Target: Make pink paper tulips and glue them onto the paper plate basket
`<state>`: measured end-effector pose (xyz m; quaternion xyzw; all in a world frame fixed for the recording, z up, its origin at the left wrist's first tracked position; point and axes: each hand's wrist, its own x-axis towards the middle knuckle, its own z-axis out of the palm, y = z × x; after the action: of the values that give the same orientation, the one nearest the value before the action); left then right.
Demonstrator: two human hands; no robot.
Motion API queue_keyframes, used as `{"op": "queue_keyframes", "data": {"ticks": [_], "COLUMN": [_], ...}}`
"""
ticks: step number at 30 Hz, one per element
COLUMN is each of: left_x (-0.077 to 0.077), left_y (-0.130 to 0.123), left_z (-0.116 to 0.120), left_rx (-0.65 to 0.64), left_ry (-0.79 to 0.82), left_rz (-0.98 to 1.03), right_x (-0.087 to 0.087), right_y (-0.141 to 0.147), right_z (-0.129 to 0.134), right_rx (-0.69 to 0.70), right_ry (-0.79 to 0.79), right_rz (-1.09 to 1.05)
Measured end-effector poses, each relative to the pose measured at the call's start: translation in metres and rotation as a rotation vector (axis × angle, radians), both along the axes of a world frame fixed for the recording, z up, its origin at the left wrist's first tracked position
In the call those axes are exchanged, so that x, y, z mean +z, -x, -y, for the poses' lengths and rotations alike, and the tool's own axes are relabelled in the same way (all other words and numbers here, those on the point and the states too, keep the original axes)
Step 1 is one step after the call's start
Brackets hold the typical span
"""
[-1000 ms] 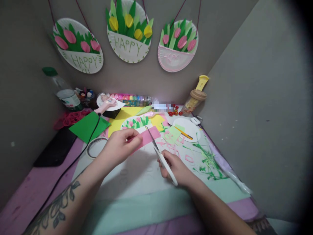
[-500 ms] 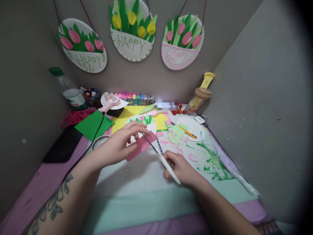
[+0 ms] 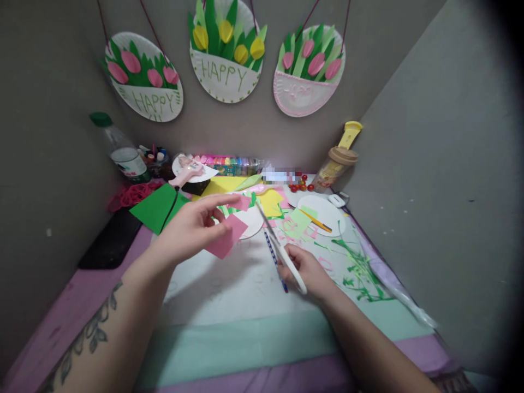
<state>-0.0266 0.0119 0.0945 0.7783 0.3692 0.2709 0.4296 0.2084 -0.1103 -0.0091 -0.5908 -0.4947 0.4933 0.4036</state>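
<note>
Pinched between the fingers of my left hand (image 3: 192,226) are two separate bits of pink paper: a larger piece (image 3: 227,237) under the thumb and a smaller piece (image 3: 242,203) at the fingertips. My right hand (image 3: 303,270) is closed around the white handles of the scissors (image 3: 291,267), whose blades point up and left, a short way right of the paper and not touching it. A blue patterned pencil (image 3: 270,251) lies beside the scissors, its lower end by my right fingers. Behind my left hand is a white paper plate (image 3: 254,224) with green paper leaves.
Green scraps (image 3: 360,273) and pink cuttings litter the right side. A yellow pencil (image 3: 317,221) rests on a white disc. At left are green paper (image 3: 158,210), a black phone (image 3: 110,240), a glue gun (image 3: 186,176) and a bottle (image 3: 126,158).
The pink paper, one strip before, is now in two pieces. The scissors have come away from it to the right. More of the blue pencil shows.
</note>
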Motion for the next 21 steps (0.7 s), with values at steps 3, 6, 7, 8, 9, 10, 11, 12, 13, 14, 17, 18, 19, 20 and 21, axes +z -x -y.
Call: {"op": "queue_keyframes", "data": {"ticks": [3, 6, 7, 8, 9, 10, 11, 12, 13, 14, 17, 18, 19, 20, 21], "left_x": [-0.020, -0.042, -0.047, -0.051, -0.053, -0.054, -0.054, -0.053, -0.052, -0.051, -0.049, -0.048, -0.048, -0.048, -0.047], "left_y": [-0.024, -0.050, -0.055, -0.059, -0.060, -0.060, -0.058, -0.056, -0.053, -0.050, -0.044, -0.043, -0.043, -0.043, -0.043], "left_z": [0.015, 0.036, 0.040, 0.043, 0.045, 0.044, 0.041, 0.037, 0.033, 0.028, 0.017, 0.015, 0.014, 0.013, 0.013], "left_rx": [0.030, -0.089, -0.125, -0.142, -0.138, -0.107, -0.055, 0.008, 0.070, 0.123, 0.219, 0.232, 0.242, 0.248, 0.257], "left_ry": [0.141, 0.206, 0.216, 0.223, 0.223, 0.221, 0.221, 0.228, 0.247, 0.277, 0.392, 0.419, 0.435, 0.437, 0.431], "left_rz": [0.052, 0.114, 0.114, 0.122, 0.124, 0.126, 0.130, 0.136, 0.149, 0.176, 0.299, 0.341, 0.383, 0.423, 0.465], "right_x": [-0.004, -0.006, -0.006, -0.006, -0.007, -0.008, -0.008, -0.010, -0.011, -0.012, -0.015, -0.015, -0.014, -0.014, -0.013], "right_y": [0.006, 0.015, 0.018, 0.019, 0.018, 0.016, 0.011, 0.005, -0.003, -0.012, -0.037, -0.043, -0.045, -0.045, -0.043], "right_z": [-0.001, 0.000, 0.000, 0.000, 0.000, -0.001, -0.004, -0.007, -0.011, -0.015, -0.025, -0.026, -0.025, -0.024, -0.021], "right_rx": [-0.047, -0.129, -0.174, -0.224, -0.282, -0.351, -0.429, -0.512, -0.594, -0.655, -0.751, -0.776, -0.785, -0.773, -0.726], "right_ry": [-0.158, -0.222, -0.227, -0.232, -0.241, -0.258, -0.279, -0.296, -0.308, -0.309, -0.312, -0.328, -0.343, -0.350, -0.343], "right_rz": [-0.144, -0.212, -0.211, -0.200, -0.182, -0.162, -0.141, -0.119, -0.098, -0.081, 0.030, 0.082, 0.128, 0.158, 0.165]}}
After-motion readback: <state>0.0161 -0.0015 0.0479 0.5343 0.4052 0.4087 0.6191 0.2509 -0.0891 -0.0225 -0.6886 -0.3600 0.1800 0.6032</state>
